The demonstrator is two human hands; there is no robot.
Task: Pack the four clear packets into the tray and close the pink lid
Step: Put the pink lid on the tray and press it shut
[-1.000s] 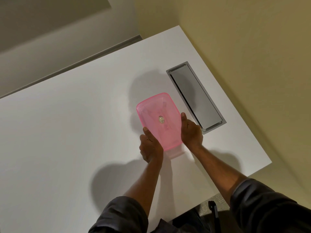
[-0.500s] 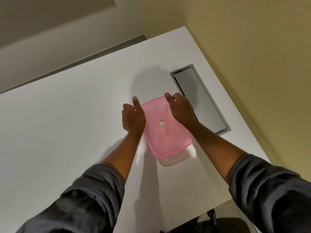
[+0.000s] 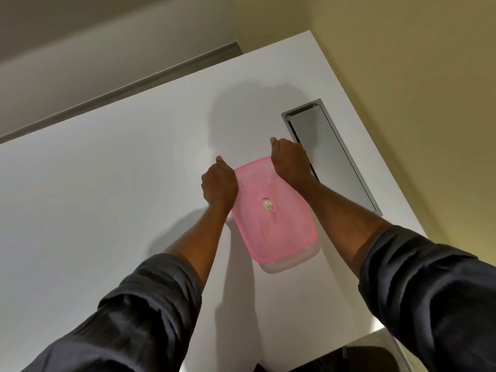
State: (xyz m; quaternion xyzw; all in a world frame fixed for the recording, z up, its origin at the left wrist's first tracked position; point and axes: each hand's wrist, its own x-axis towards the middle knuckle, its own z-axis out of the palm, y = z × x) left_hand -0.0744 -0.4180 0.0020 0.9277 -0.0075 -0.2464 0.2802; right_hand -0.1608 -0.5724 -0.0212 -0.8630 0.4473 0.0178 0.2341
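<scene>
Both hands slid to pink lid [image 3: 271, 210]'s far corners; left hand [image 3: 218, 183], right hand [image 3: 290, 162] curled, pressing it onto tray [image 3: 290, 261]; tabletop [image 3: 107, 183] white.

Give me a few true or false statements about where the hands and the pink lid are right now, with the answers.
1. The pink lid lies on top of the clear tray. True.
2. Both hands are at the lid's near end. False: the left hand and right hand are at its far end.
3. A grey panel is set into the white table to the right of the lid. True.
4. Loose packets lie on the table beside the tray. False: none are visible on the table.
</scene>
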